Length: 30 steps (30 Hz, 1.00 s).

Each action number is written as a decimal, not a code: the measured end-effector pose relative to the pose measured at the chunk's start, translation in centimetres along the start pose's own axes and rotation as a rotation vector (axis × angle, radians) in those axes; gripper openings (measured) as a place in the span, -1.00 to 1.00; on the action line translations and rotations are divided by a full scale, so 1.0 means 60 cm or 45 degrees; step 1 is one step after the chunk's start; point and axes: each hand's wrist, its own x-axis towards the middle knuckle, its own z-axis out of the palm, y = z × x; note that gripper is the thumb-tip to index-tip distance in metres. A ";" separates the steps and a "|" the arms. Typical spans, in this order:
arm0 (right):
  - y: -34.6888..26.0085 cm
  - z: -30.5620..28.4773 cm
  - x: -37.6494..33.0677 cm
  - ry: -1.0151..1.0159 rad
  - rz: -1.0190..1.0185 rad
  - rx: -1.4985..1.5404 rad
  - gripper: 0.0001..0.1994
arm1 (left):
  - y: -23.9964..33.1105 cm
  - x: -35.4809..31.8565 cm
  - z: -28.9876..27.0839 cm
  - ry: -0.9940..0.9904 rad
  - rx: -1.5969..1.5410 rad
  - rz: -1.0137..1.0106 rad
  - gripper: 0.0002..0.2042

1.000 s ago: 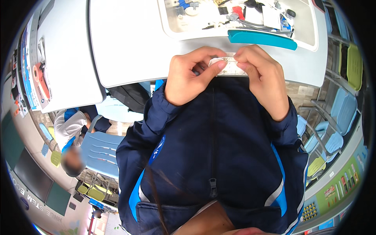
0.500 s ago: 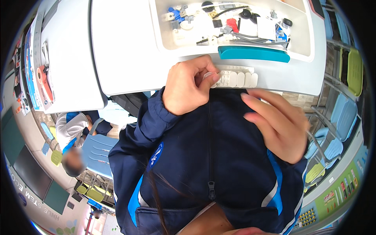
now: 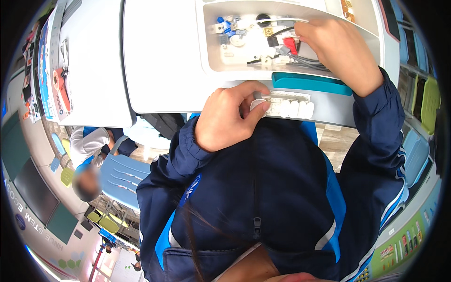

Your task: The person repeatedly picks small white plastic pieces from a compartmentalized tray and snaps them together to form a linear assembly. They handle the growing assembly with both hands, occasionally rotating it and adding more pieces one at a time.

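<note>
My left hand [image 3: 229, 116] pinches the left end of a white building-brick assembly [image 3: 287, 108] at the table's near edge. Studs and several rounded white pieces show along that assembly; its left end is partly hidden by my fingers. My right hand [image 3: 342, 52] reaches into a white tray [image 3: 230, 66] of loose parts, fingers bent together at its right side. Whether a part is between them is hidden. Close to those fingertips lie a red piece [image 3: 290, 45], grey cables [image 3: 305, 61] and a thin white strip [image 3: 282, 20].
A teal bar [image 3: 310, 83] runs along the tray's near wall. Blue pieces [image 3: 227, 27] lie in the tray's left part. White tabletop [image 3: 164, 56] extends left, with orange-handled scissors [image 3: 60, 87] farther over. Another person [image 3: 89, 155] sits at the left, near a blue chair [image 3: 121, 176].
My right hand has moved from beside the white assembly up and forward into the tray. My left hand still grips the assembly. The view has shifted slightly.
</note>
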 end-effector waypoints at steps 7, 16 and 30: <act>-0.052 -0.059 -0.060 0.210 0.199 0.644 -0.82 | -0.010 -0.022 0.002 0.100 -0.128 0.041 -0.71; -0.129 -0.065 -0.125 0.578 0.738 0.788 -0.76 | -0.023 -0.019 0.031 0.243 -0.081 0.223 -0.67; -0.165 -0.046 -0.136 0.650 0.502 1.034 -0.76 | -0.039 -0.008 0.071 0.422 -0.162 0.250 -0.66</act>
